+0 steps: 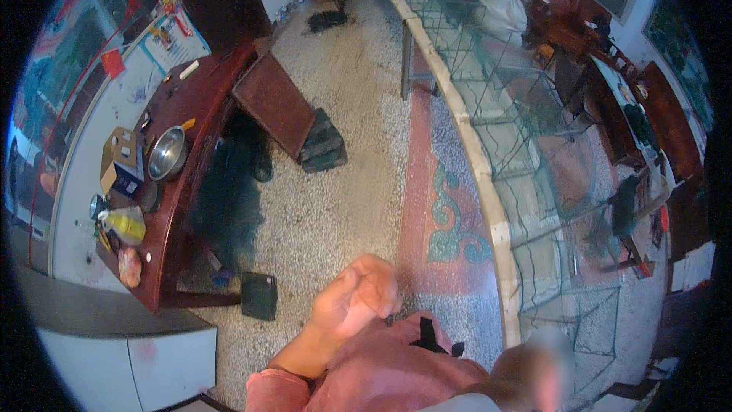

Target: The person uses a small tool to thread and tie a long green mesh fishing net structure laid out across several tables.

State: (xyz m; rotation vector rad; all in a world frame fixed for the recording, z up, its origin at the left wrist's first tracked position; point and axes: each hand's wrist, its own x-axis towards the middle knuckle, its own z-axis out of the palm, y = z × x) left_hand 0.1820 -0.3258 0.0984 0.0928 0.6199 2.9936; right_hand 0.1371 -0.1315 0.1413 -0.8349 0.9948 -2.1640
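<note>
My left hand (358, 295) is raised in front of my pink shirt (381, 374), its fingers curled closed. Whatever it may hold is hidden inside the fingers. At the lower right, a smeared shape (543, 374) beside the near end of the netting seems to be my right hand, but its fingers do not show. A long run of green netting (526, 160) over thin rectangular wire frames stretches along a pale-edged stand (480, 175) to the right, away toward the far doorway. One loose net frame (595, 320) sags at its near end.
Left is a dark red table (191, 130) with a metal bowl (168, 152), an open carton (122, 156) and a yellow-labelled bag (126, 225). A brown board (273, 99) leans beside dark folded bundles (324, 141); a dark square piece (259, 295) lies nearer. Wooden chairs (568, 19) stand far right.
</note>
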